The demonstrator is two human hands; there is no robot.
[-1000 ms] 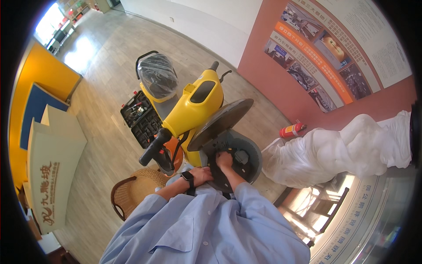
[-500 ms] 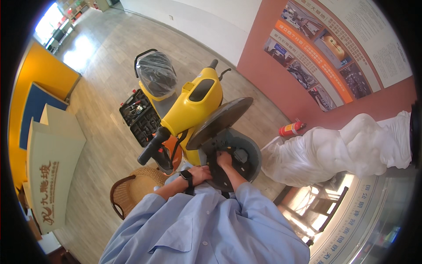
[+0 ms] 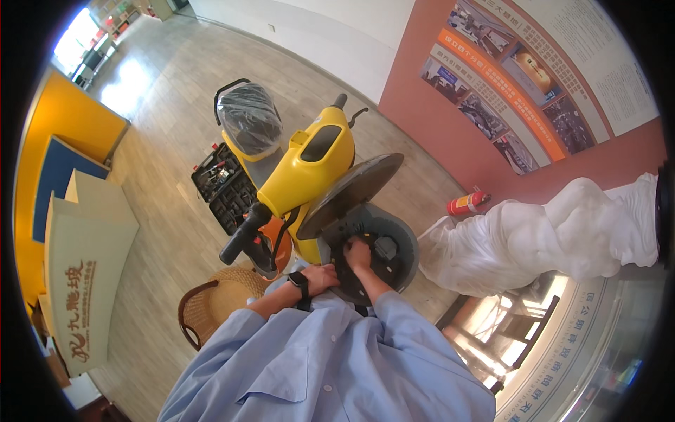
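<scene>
A yellow scooter-like machine [image 3: 309, 169] stands in front of me, its round grey compartment [image 3: 406, 243] open close to my body. My right hand [image 3: 357, 257] reaches down inside it, fingers bent toward the dark floor; whatever they hold is hidden. At the compartment's left rim, my left hand [image 3: 321, 279], with a black watch [image 3: 299, 281] on its wrist, has its fingers curled over the edge. The dark oval lid [image 3: 351, 193] is tilted up beyond both hands. A small grey block [image 3: 385, 247] sits inside, right of my right hand.
Left of the machine are a black handlebar grip [image 3: 242, 232], an open toolbox [image 3: 228, 186] and a wicker chair [image 3: 221, 302]. On the right stand a plastic-wrapped white figure [image 3: 534, 235] and a red fire extinguisher [image 3: 467, 203]. A beige counter [image 3: 88, 260] is far left.
My right hand has shifted very slightly inside the compartment, its fingers a little lower and to the left. My left hand stays on the rim.
</scene>
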